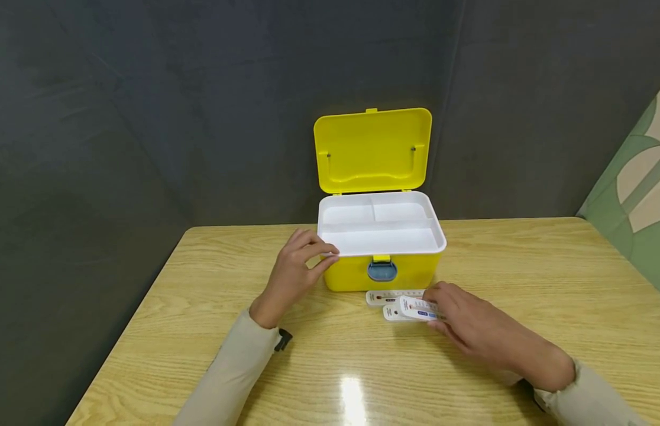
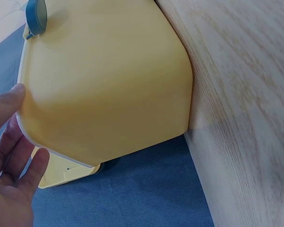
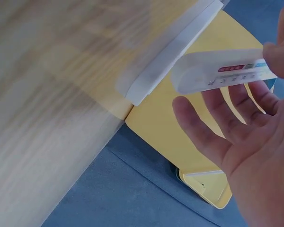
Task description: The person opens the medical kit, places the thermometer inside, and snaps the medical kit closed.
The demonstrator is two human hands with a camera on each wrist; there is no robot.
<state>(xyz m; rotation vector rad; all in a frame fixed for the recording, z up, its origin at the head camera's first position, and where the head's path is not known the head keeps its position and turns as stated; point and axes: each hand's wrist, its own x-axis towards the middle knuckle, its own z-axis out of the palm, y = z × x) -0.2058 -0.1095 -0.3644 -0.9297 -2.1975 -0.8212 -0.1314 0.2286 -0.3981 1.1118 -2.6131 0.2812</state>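
Observation:
A yellow storage box [image 1: 356, 275] stands with its lid [image 1: 372, 148] raised and a white divided tray [image 1: 383, 239] in its top. At the tray's front left corner, the thumb and fingers of my left hand [image 1: 295, 269] pinch the rim. My right hand [image 1: 471, 322] holds a white thermometer [image 3: 217, 71] by one end, its printed scale showing in the right wrist view. Under and beside it, two more flat white thermometers [image 1: 378, 297] lie on the table before the box, partly covered by that hand.
The wooden table [image 1: 202, 278] reaches back to a dark cloth backdrop [image 1: 229, 118]. A blue latch [image 1: 382, 271] hangs on the box's front. At the far right is a green and beige patterned panel [image 1: 639, 177].

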